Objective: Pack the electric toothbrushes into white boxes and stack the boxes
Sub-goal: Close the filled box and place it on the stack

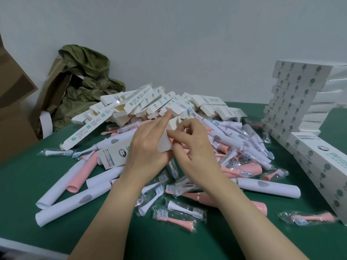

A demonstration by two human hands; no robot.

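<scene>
Your left hand [148, 149] curls round one end of a white box [114, 154], index finger straight, while your right hand [195, 149] pinches its end flap [165, 142] — both just above the heap of pink and white toothbrushes [244, 147] on the green table [28, 184], the stacked boxes [296, 94] at far right.

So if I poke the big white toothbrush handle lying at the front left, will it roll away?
Probably yes: the white toothbrush handle looks round and smooth, so it would likely roll sideways across the green table. It looks like hard plastic, so it should stay stiff, not bend.
</scene>
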